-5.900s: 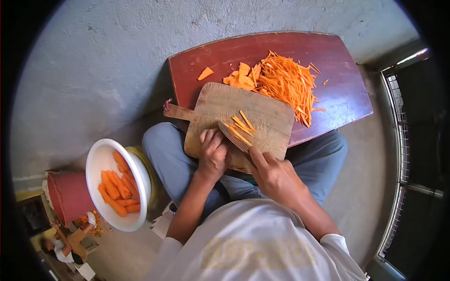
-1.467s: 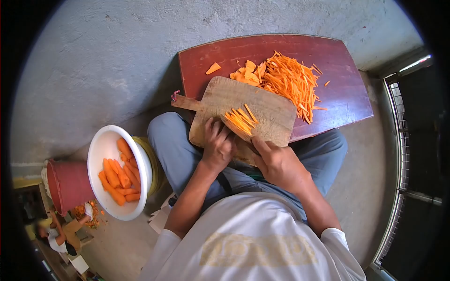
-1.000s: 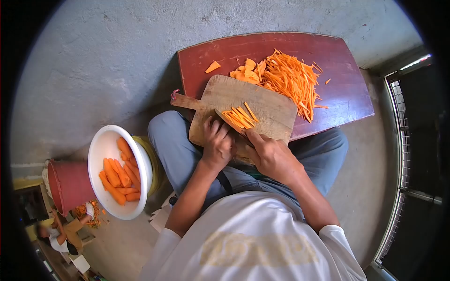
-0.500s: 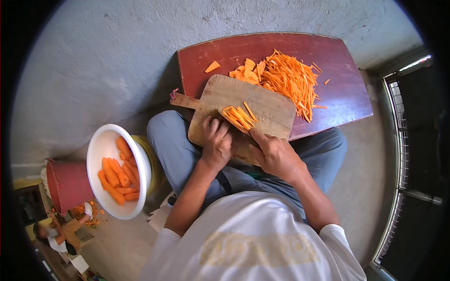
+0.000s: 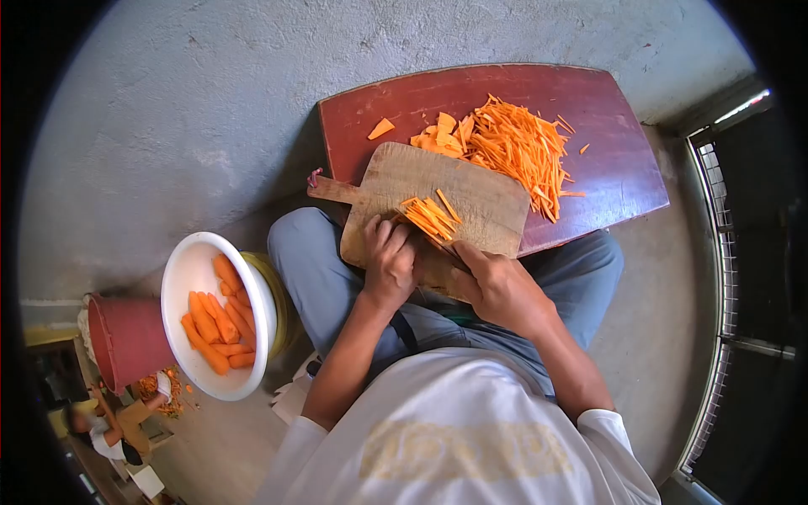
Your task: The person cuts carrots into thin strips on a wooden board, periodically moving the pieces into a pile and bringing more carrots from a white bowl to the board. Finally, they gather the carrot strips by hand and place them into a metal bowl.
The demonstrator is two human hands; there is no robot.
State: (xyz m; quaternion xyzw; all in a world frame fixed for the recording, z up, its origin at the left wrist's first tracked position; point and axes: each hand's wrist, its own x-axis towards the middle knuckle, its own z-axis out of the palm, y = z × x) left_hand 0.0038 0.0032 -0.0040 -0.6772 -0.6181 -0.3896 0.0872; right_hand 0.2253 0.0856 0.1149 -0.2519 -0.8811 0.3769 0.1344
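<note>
A wooden cutting board [image 5: 480,206] lies across my lap, its far part on the red tabletop. My right hand [image 5: 509,290] is closed round a knife [image 5: 444,247], whose dark blade slants over the board and is mostly hidden. Beyond the blade is a small bunch of cut carrot sticks [image 5: 429,219]. To the left of the blade, my left hand [image 5: 391,265] presses on the board with curled fingers; what lies under them is hidden. Past the board's far edge sit a heap of carrot shreds [image 5: 522,151] and several carrot slices [image 5: 442,135].
On my left a white basin [image 5: 189,261] of whole peeled carrots [image 5: 210,324] stands beside a red bucket [image 5: 126,337]. A red table [image 5: 614,168] stands against the wall. Farther off, at lower left, another person [image 5: 118,429] sits near orange scraps on the floor.
The view has shifted slightly, so the basin appears lower and farther right. Both hands stay in nearly the same place on the board, and the right still grips the knife.
</note>
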